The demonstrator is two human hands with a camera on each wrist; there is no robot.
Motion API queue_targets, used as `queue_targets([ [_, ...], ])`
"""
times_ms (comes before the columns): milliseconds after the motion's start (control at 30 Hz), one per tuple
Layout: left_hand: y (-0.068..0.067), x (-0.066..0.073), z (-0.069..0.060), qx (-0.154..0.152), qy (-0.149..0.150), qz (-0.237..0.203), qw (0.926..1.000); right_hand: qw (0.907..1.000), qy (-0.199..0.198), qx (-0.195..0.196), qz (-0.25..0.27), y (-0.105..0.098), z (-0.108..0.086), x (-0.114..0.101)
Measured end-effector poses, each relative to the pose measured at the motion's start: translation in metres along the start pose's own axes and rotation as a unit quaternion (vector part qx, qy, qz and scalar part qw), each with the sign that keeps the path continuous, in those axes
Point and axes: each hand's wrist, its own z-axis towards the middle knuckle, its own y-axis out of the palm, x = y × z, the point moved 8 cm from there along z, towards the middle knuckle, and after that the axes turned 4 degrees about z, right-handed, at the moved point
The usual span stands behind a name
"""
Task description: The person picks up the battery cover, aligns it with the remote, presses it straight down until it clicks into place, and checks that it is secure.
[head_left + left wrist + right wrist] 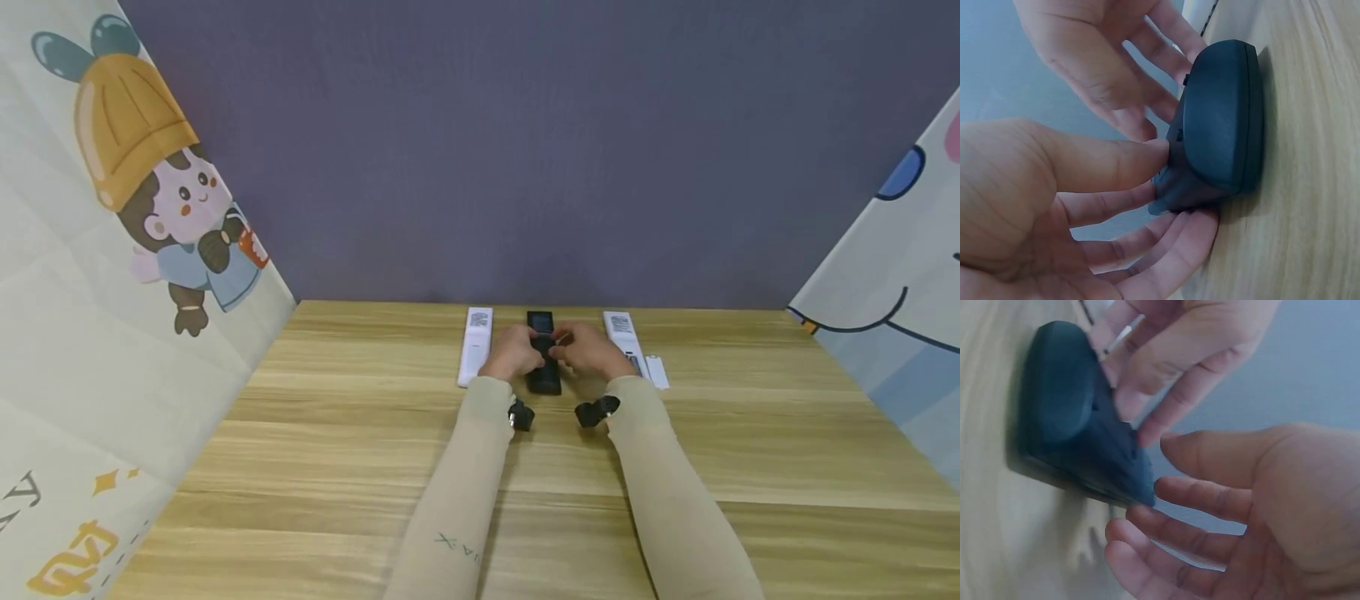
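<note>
A black remote control (546,383) lies lengthwise on the wooden table between both hands. My left hand (513,354) holds it from the left. In the left wrist view, the left thumb (1154,153) presses on its upper face while fingers curl along its side. My right hand (592,350) is at the remote's right side. Its thumb (1179,447) and fingers are spread apart near the edge in the right wrist view, with nothing visibly pinched between them. The hands hide part of the remote's middle in the head view.
A white remote (476,346) lies left of the hands. Another white remote (621,329) is on the right, its battery compartment uncovered, with a small white cover (657,372) beside it. A dark panel (525,167) stands behind the table (337,467); printed sheets flank it.
</note>
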Motion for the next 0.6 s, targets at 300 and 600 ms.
queue_targets([
  [300,-0.007,0.007,-0.003,0.031,-0.003,0.003,0.9995,0.9982,-0.042,0.044,0.003,-0.026,-0.014,-0.014],
  [600,-0.020,0.033,-0.006,0.126,0.068,-0.078,0.9867,0.9907,-0.080,0.110,0.012,-0.051,-0.028,-0.020],
])
